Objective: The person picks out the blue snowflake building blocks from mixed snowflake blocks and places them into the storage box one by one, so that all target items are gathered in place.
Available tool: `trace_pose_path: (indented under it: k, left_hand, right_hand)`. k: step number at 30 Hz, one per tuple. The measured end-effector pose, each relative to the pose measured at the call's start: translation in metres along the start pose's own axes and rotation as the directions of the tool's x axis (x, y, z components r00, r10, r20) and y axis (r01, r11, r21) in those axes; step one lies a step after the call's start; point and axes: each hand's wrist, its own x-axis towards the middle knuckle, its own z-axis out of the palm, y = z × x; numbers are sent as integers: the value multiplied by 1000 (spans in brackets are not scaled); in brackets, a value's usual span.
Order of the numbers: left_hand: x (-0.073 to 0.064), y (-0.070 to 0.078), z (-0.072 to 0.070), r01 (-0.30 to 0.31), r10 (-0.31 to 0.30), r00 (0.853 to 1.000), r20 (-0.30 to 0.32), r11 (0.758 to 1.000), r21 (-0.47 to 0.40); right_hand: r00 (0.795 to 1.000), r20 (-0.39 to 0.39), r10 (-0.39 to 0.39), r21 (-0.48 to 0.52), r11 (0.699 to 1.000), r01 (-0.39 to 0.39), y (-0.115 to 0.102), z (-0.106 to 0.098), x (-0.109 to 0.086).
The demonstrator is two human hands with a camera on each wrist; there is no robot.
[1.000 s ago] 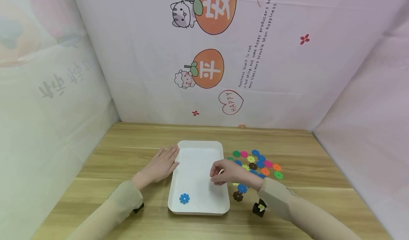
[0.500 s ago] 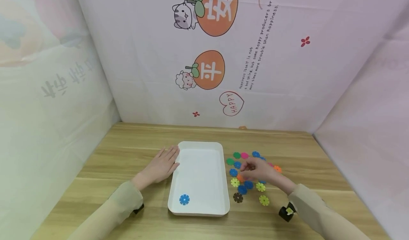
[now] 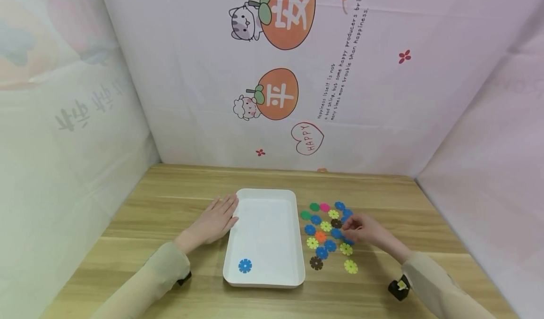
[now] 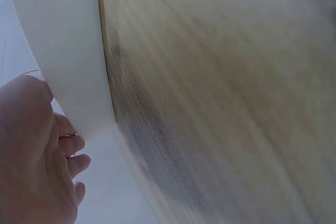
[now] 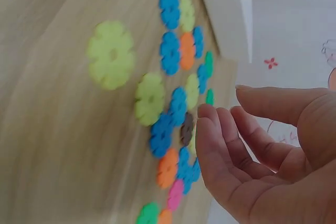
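Note:
My left hand (image 3: pixel 214 220) lies with straight fingers against the left rim of a white tray (image 3: pixel 267 234); its wall (image 4: pixel 63 40) fills part of the left wrist view. One blue snowflake disc (image 3: pixel 245 265) lies flat in the tray's near left corner. To the right of the tray, my right hand (image 3: pixel 367 229) hovers over the right side of a spread of snowflake discs and hides some of them. In the right wrist view, its thumb (image 5: pixel 283 103) stands apart from the bent fingers (image 5: pixel 215 156), and nothing is between them. Blue discs (image 5: pixel 161 135) are near the fingertips.
The loose discs are blue, yellow, orange, green, pink and brown, with a yellow one (image 3: pixel 351 266) nearest the front and a brown one (image 3: pixel 316 263) beside the tray. White printed cloth (image 3: pixel 204 97) walls the wooden table (image 3: pixel 178 182) at the back and sides.
My right hand has moved right, from above the tray to the right part of the discs. The left hand, the tray and the disc in it have stayed put.

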Motion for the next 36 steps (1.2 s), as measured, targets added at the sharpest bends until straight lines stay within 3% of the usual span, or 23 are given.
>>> trace_pose_path:
  k: [5,10,22,36]
  left_hand:
    - [0,0,2,3,-3,1000,5,1000,-1]
    - [0,-1,2,-4,4,1000,-12,1000,-6]
    - [-1,1,-2,-11,11,1000,-6,1000,-7]
    - [0,1,-1,-8,8,1000,-9,1000,-4]
  right_hand:
    - [1000,-24,3,-19,1000,-4,14,-2,-9]
    - [994,-82,70,-98,992,-78,21,0,-14]
    - [983,-161,85,-225,967,-120,32,13,-9]
    - [985,-143,92,-252,959,-126,30,13,-3]
